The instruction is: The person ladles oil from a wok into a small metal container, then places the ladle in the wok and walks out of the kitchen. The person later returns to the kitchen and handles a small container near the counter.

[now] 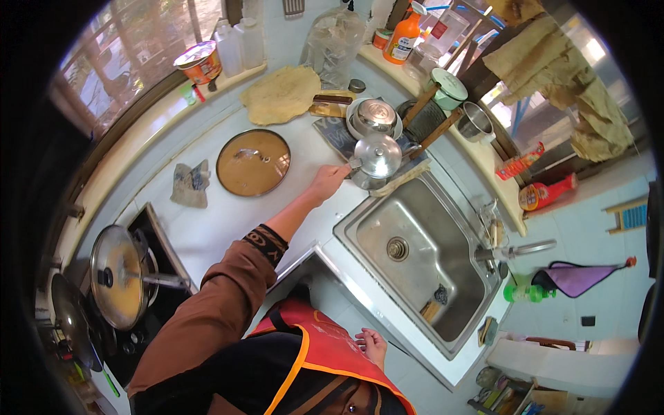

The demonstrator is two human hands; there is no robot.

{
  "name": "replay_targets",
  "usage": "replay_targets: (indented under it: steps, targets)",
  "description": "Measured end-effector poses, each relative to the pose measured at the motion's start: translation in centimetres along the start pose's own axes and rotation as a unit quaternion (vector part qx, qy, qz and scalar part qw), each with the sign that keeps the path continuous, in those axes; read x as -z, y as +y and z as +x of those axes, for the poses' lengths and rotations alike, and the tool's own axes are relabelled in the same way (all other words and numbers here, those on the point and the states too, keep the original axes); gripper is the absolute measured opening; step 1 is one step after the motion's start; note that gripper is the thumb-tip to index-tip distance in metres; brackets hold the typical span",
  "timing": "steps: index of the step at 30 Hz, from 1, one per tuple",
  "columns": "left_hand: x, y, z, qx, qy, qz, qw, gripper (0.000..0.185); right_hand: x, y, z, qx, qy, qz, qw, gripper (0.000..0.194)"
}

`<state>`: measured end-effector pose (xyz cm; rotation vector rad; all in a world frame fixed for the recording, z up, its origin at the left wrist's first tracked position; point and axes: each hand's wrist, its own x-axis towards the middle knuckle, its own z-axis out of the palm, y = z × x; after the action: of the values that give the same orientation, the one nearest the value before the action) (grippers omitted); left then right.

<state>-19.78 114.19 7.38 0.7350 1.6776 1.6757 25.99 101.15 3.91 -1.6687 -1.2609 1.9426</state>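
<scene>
My left hand (pixel 328 182) reaches across the white counter and grips the handle of a small metal kettle (pixel 378 154). The kettle's lid is on and its spout points right, away from my hand. Close behind it, an upturned metal bowl (pixel 377 116) rests in a white bowl (pixel 353 126). Beneath these lies a dark mat (pixel 331 136) with lettering. Down by the red apron (pixel 332 342), my right hand (pixel 372 346) hangs with loosely curled fingers and holds nothing visible. A glass pan lid (pixel 253 163) lies left of my left hand.
A steel sink (pixel 373 220) with a faucet (pixel 516 250) is at right, a scrubber (pixel 440 294) inside. A lidded pan (pixel 120 277) sits on the stove at left. A knife (pixel 332 99) lies at the back. An orange spray bottle (pixel 402 35) stands on the sill.
</scene>
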Motion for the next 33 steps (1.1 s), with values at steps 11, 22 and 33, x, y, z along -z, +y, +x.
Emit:
replay_targets:
  steps: [11,22,33]
  targets:
    - [-2.4,-4.9,10.8,0.047,-0.083,0.082,0.992,0.054,-1.1,-6.2,7.0,-0.043,-0.026,-0.017,0.999,0.022]
    - [-5.3,-4.3,8.9,0.055,0.051,0.149,0.986,0.057,-0.1,-7.9,9.7,-0.011,-0.121,-0.081,0.989,0.023]
    - [-5.5,-5.5,-25.0,-0.095,0.23,0.258,0.933,0.052,1.0,-0.9,7.4,0.019,-0.342,-0.199,0.918,0.019]
